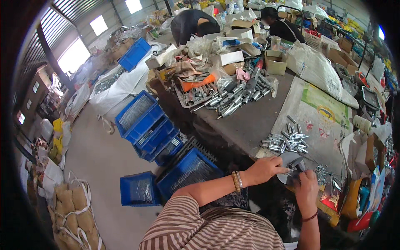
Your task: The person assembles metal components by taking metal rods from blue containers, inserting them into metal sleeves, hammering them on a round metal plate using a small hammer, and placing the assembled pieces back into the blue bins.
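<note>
My left hand [266, 170] reaches in from the left with its fingers pinched together at a small dark metal fixture [296, 162] on the table's near edge. Close by on the right, my right hand [307, 188] is closed, its fingers curled toward the same spot. Whatever either hand grips is too small to make out. Under the hands shows a grey rounded plate [283, 178]. Just beyond it lies a pile of shiny metal sleeves [285, 141] on a flattened woven sack [306, 121]. Small thin metal parts [321, 173] are heaped right of the fixture.
Stacked blue crates [139, 114] and a blue bin of thin metal pieces [191, 171] stand left of the table. A larger heap of metal tubes [246, 93] and a cardboard box [276, 62] sit farther back. Two people [193, 27] bend over beyond the table.
</note>
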The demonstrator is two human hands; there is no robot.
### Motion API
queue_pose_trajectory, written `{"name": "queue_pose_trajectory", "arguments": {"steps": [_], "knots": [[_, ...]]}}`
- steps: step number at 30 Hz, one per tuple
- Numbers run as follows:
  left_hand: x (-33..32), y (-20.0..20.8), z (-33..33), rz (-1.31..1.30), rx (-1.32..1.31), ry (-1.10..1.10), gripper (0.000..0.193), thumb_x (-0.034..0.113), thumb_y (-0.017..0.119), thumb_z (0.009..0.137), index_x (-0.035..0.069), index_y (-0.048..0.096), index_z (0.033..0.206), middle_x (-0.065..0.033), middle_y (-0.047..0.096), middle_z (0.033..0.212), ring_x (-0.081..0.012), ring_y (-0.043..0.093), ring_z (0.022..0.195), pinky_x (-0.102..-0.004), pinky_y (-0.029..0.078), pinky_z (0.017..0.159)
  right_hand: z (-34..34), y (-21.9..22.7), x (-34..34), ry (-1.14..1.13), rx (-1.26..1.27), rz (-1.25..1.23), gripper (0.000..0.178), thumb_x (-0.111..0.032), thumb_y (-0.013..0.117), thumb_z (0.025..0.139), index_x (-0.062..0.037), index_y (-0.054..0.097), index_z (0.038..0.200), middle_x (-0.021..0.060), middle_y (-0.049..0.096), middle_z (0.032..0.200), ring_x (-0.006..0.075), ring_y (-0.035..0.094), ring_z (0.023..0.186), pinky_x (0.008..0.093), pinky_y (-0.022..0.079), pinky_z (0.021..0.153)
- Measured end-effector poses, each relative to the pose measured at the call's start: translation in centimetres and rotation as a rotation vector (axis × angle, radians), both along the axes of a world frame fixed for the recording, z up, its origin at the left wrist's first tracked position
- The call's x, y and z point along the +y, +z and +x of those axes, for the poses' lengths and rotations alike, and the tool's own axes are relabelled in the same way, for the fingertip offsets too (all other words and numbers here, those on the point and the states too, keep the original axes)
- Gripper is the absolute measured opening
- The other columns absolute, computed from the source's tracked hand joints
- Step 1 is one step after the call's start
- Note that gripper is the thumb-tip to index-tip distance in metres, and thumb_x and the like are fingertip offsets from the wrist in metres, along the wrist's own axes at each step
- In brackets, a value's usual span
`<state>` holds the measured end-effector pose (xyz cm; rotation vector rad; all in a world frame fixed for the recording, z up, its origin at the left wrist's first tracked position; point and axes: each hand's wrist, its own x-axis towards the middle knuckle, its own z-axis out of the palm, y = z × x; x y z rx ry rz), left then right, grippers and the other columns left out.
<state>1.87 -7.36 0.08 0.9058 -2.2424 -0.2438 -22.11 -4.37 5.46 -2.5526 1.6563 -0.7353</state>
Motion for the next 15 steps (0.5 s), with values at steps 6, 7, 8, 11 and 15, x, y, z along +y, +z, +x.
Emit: {"name": "queue_pose_trajectory", "arguments": {"steps": [6,7,8,11,15], "knots": [[1.1,0.6,-0.3,0.034,-0.019,0.017,0.048,0.003,0.064,0.086,0.025,0.073,0.128,-0.0061,0.057,0.096,-0.0266,0.064,0.089,-0.0395,0.054,0.077,-0.8,-1.5,1.2,-0.008,-0.074,0.115,0.031,-0.004,0.082,0.074,-0.002,0.058,0.094,0.0167,0.061,0.098,0.0408,0.062,0.096,0.0515,0.05,0.078],[1.3,0.6,-0.5,0.042,-0.019,0.017,0.048,0.003,0.064,0.086,0.025,0.073,0.128,-0.006,0.057,0.096,-0.0268,0.064,0.089,-0.0395,0.054,0.078,-1.1,-1.3,1.6,-0.01,-0.1,0.132,0.031,-0.005,0.082,0.074,-0.0018,0.058,0.094,0.0173,0.062,0.097,0.0412,0.062,0.097,0.0518,0.05,0.078],[1.3,0.4,-0.6,0.048,-0.016,0.009,0.048,0.003,0.064,0.086,0.025,0.073,0.128,-0.006,0.057,0.096,-0.0268,0.064,0.089,-0.0395,0.054,0.078,-1.4,-1.4,1.7,-0.019,-0.098,0.138,0.031,-0.005,0.082,0.074,-0.0018,0.058,0.094,0.0173,0.062,0.097,0.0412,0.062,0.097,0.0518,0.05,0.078],[1.2,-0.2,-1.3,0.051,-0.028,-0.002,0.048,0.004,0.062,0.089,0.027,0.072,0.13,-0.0073,0.058,0.094,-0.0272,0.064,0.089,-0.0404,0.054,0.077,-2.8,-2.7,2.2,-0.018,-0.101,0.185,0.025,-0.003,0.075,0.078,-0.0016,0.057,0.095,0.0186,0.063,0.097,0.0432,0.061,0.097,0.0527,0.05,0.078],[1.2,0.0,-0.5,0.029,-0.101,0.068,0.038,0.011,0.062,0.093,0.026,0.074,0.126,-0.0094,0.058,0.091,-0.0287,0.063,0.086,-0.042,0.054,0.072,-1.6,-2.4,1.3,0.055,-0.114,0.094,0.02,-0.004,0.07,0.083,-0.003,0.057,0.098,0.0176,0.061,0.097,0.0421,0.061,0.094,0.0517,0.051,0.077]]}}
